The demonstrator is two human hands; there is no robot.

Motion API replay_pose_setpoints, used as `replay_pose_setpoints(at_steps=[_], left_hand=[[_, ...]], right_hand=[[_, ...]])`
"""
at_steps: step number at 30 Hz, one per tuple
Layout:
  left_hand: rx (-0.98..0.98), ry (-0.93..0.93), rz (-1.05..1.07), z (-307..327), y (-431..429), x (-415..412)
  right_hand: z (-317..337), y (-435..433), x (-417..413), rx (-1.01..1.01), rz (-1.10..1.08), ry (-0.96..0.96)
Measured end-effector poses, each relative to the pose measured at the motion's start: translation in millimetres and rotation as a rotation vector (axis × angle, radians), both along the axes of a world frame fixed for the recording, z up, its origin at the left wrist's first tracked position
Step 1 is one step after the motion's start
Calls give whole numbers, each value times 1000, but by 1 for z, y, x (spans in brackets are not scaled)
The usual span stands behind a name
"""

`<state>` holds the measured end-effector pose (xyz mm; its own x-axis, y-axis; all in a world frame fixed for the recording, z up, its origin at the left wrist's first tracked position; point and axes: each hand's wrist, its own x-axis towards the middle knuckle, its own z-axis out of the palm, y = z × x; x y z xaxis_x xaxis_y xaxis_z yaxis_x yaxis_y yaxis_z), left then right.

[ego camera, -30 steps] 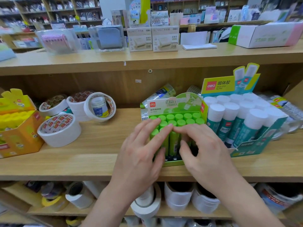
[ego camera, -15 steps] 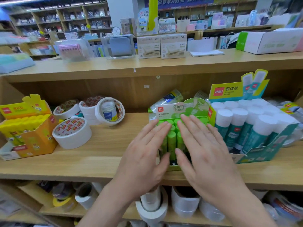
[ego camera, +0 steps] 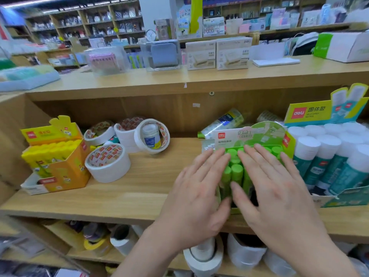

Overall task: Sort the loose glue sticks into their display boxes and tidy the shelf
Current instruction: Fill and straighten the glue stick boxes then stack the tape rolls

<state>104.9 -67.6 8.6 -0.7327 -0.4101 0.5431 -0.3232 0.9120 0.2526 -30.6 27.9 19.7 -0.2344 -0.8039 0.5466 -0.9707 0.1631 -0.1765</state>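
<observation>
A green display box (ego camera: 249, 134) full of upright green glue sticks (ego camera: 236, 171) stands on the wooden shelf (ego camera: 139, 188). My left hand (ego camera: 196, 194) lies flat with straight fingers over the box's left side. My right hand (ego camera: 273, 188) lies flat over its right side, fingers spread across the stick caps. Both hands hide most of the sticks. Right of it a teal box (ego camera: 345, 198) holds larger white-capped glue sticks (ego camera: 319, 156). At the far left a yellow box (ego camera: 58, 156) holds yellow glue sticks.
White tape rolls (ego camera: 107, 161) sit between the yellow box and the green one. Clear wrapped packs (ego camera: 221, 122) lie behind the green box. More tape rolls (ego camera: 203, 256) fill the shelf below. Boxes and stationery stand on the counter (ego camera: 219, 78) above.
Both hands went from curled fingertips working the green sticks to lying flat over the box. The view tilted and shifted slightly.
</observation>
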Motion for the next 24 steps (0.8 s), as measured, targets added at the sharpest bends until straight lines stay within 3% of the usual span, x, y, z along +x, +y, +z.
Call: replay_pose_setpoints(at_steps=[6,13,19,24], left_hand=[[-16,236,257,9,-32,87],[-110,229,590,2,-95,200],[-94,198,625,-14,-131,251],[-7,150,468,-39,-162,266]], right_hand=[[15,-34,58,-161,181,-39],[2,-111,141,-36,314,-143],[-1,-176,193,266,273,-38],[-10,-185,203,248,194,-17]])
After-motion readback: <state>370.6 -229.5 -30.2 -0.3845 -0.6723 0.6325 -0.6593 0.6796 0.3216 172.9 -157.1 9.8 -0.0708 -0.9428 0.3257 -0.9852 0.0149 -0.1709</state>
